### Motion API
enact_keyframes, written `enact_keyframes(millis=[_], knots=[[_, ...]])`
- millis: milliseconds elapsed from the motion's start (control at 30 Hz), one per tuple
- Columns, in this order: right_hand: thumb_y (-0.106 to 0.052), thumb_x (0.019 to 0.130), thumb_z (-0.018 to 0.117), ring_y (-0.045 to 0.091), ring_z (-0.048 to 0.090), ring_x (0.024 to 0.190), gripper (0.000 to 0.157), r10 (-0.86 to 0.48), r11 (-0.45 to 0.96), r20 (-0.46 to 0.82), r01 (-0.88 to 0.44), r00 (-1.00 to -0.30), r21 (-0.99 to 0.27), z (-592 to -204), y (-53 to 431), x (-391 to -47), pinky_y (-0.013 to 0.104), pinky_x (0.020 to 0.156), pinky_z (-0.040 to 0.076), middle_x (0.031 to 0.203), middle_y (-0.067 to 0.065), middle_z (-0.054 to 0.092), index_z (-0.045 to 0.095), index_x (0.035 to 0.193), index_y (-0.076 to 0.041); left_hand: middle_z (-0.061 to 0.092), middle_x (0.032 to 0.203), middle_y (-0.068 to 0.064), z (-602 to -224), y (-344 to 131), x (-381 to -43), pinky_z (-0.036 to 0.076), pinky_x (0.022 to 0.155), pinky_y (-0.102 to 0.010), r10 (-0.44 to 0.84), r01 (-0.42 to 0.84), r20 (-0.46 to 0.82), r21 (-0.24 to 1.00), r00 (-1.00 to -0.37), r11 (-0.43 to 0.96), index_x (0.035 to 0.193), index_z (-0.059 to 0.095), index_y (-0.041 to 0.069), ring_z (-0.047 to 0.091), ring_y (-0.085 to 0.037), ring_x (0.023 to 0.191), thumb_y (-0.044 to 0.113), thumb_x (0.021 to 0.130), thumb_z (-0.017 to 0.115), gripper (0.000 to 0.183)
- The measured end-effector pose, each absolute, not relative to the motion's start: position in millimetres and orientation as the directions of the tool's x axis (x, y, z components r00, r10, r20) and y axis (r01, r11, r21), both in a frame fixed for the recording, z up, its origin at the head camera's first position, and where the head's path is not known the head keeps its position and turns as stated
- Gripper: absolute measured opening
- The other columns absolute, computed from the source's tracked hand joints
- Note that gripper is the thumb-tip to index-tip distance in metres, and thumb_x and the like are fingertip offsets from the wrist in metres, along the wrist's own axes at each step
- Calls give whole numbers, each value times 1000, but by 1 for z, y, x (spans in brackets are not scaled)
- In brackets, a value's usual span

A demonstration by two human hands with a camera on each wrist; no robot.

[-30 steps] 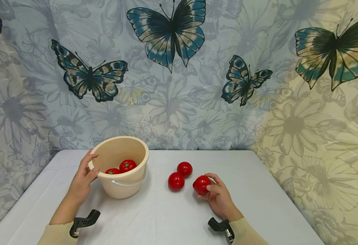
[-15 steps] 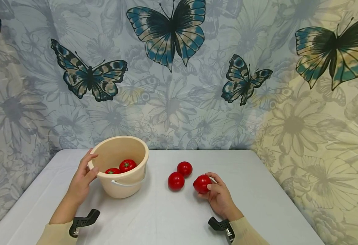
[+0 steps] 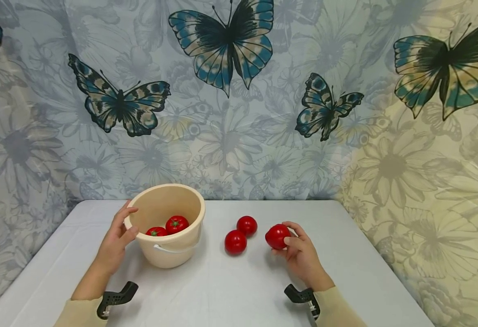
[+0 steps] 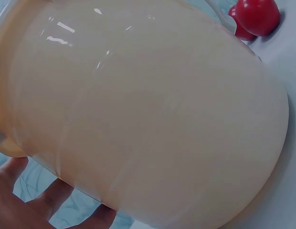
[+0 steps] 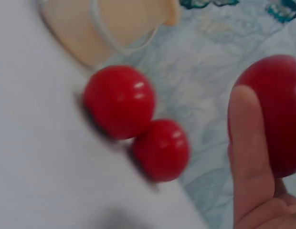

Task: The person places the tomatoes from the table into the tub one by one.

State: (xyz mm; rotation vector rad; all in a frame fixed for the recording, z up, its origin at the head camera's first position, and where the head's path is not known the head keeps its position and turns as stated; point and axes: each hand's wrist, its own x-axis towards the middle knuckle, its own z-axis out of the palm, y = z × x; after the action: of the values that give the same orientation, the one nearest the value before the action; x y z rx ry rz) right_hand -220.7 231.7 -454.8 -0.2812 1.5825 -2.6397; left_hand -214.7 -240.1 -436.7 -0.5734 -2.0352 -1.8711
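My left hand (image 3: 113,243) grips the left side of the rim of a cream bucket (image 3: 167,258) with a white handle, thumb toward me. Two tomatoes lie inside it, one red with a green top (image 3: 177,224), the other tomato (image 3: 156,231) partly hidden by the rim. On the right, my right hand (image 3: 306,260) holds a red tomato (image 3: 276,236) between thumb and fingers, raised over the table. Between bucket and hand, a nearer tomato (image 3: 236,242) and a farther tomato (image 3: 246,225) sit side by side. The right wrist view shows the held tomato (image 5: 279,119) close up.
A white cloth covers the table (image 3: 222,290). Behind it hangs a fabric backdrop (image 3: 231,150) printed with flowers and butterflies. Black wrist mounts (image 3: 118,296) show on both forearms.
The right hand has lifted its tomato and moved a little to the right. The left hand has shifted the bucket slightly right and toward me. The two loose tomatoes stay put.
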Motion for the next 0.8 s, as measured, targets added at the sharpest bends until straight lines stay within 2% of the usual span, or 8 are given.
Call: enact_keyframes(millis=[200,467,600,800], knots=[[-2,95,55,35,57,115,39,-115,-350,166,-117,-979,-929,-411,226,-221,49,81,55,133,15,51,45,133,-6,2,162,-20,-437,-236,-214,38,96,-12,82,495,489,866,-868,76,142,34,-5,16,-44,143,-2,99,46,44],[-3,94,60,41,54,118,48,-193,-309,232,-165,-953,-937,-346,180,-235,52,80,55,133,19,48,42,139,-1,3,162,-21,-433,-233,-210,40,93,-12,60,492,488,866,-871,94,141,39,0,15,-55,139,-3,99,47,43],[-3,92,64,42,52,120,50,-245,-289,250,-176,-937,-941,-322,153,-241,54,81,54,134,21,48,46,139,-3,2,162,-23,-434,-234,-211,40,92,-11,63,490,486,868,-872,80,142,40,3,13,-57,138,-4,99,48,44],[0,91,68,41,55,117,49,-311,-266,267,-186,-912,-946,-297,112,-252,52,81,55,132,20,51,53,137,-7,3,162,-21,-433,-234,-211,40,92,-11,59,489,485,867,-872,95,142,38,0,14,-56,139,-4,99,47,44]])
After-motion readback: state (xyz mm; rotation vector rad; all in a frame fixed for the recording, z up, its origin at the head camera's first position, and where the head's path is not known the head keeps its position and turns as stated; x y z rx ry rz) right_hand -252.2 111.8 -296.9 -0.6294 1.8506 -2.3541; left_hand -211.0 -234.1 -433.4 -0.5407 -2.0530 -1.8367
